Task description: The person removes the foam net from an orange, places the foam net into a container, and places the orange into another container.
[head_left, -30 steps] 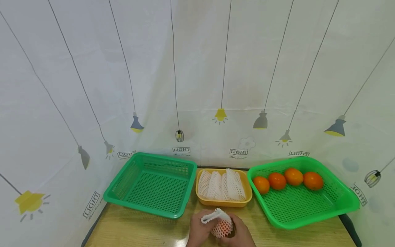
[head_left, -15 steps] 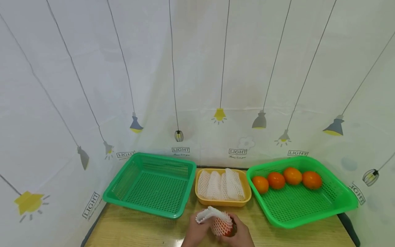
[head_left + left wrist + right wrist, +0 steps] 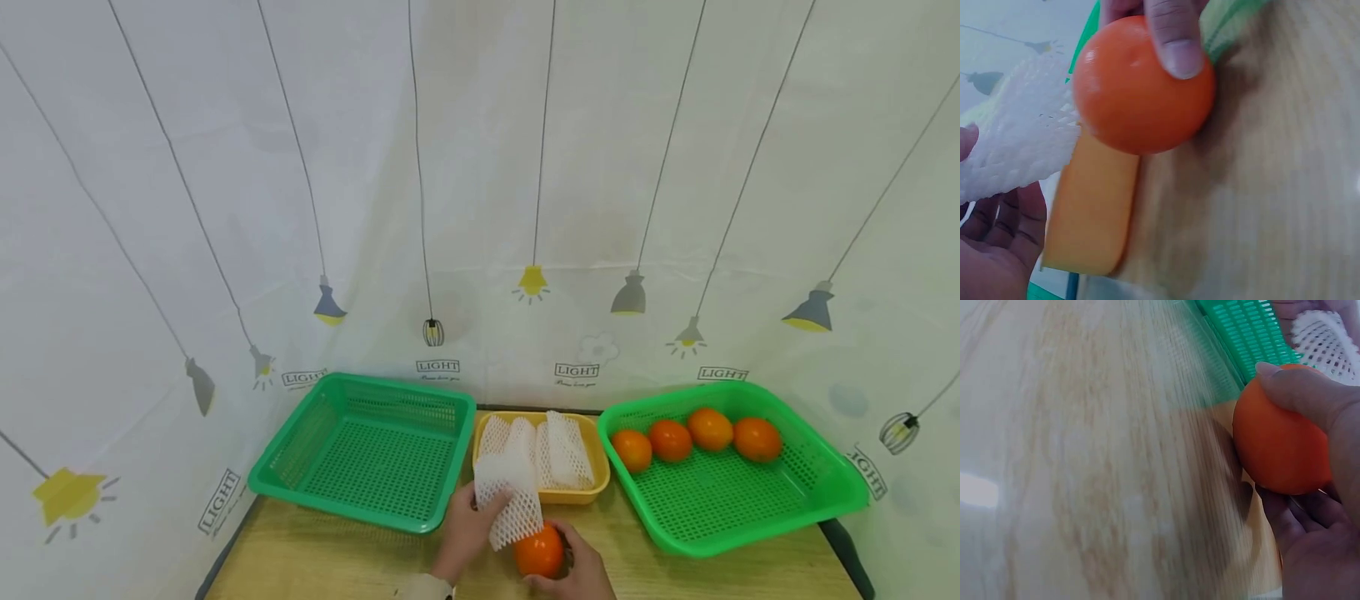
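My left hand [image 3: 465,532] pinches a white foam net sleeve [image 3: 504,482], which hangs over the front of the yellow tray in the head view. In my right hand [image 3: 583,568] is a smooth, round orange-red fruit [image 3: 538,554], bare of any net. The right thumb lies across the fruit [image 3: 1282,434] in the right wrist view, with the fingers around its other side. From the left wrist, the sleeve [image 3: 1025,134] appears flattened and apart from the held fruit [image 3: 1141,94] or just at its edge.
A yellow tray [image 3: 577,497] with several foam sleeves stands behind the hands. To its left is a dark green basket [image 3: 352,508]; to its right, a bright green basket [image 3: 757,500] holds several orange-red fruits. Printed fabric surrounds the wooden table [image 3: 330,558].
The foam sleeve, earlier stretched over the fruit, has come off it and moved up and left with my left hand. The fruit stays in my right hand, now uncovered.
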`<control>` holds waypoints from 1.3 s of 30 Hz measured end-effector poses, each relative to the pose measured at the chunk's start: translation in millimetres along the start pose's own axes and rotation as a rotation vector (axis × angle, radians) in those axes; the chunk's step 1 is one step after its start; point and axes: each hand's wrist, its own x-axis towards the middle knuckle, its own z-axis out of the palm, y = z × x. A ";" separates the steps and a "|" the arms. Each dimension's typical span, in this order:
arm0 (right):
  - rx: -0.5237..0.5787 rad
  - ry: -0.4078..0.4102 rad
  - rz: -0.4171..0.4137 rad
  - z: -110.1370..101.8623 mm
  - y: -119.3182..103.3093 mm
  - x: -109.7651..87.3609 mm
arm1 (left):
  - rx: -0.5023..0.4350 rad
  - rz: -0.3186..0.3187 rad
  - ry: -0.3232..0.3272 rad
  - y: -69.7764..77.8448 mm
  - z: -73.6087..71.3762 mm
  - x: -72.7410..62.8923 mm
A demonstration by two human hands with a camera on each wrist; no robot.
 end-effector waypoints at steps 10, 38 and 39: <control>-0.024 -0.017 -0.006 -1.8 -0.2 0.7 | 0.068 0.041 -0.044 30.4 -2.5 20.0; -0.038 0.011 -0.057 2.0 2.5 -1.5 | 0.399 0.150 -0.003 48.6 8.4 88.6; -0.041 0.013 -0.053 2.0 2.8 -1.5 | 0.434 0.147 -0.009 47.2 9.7 89.9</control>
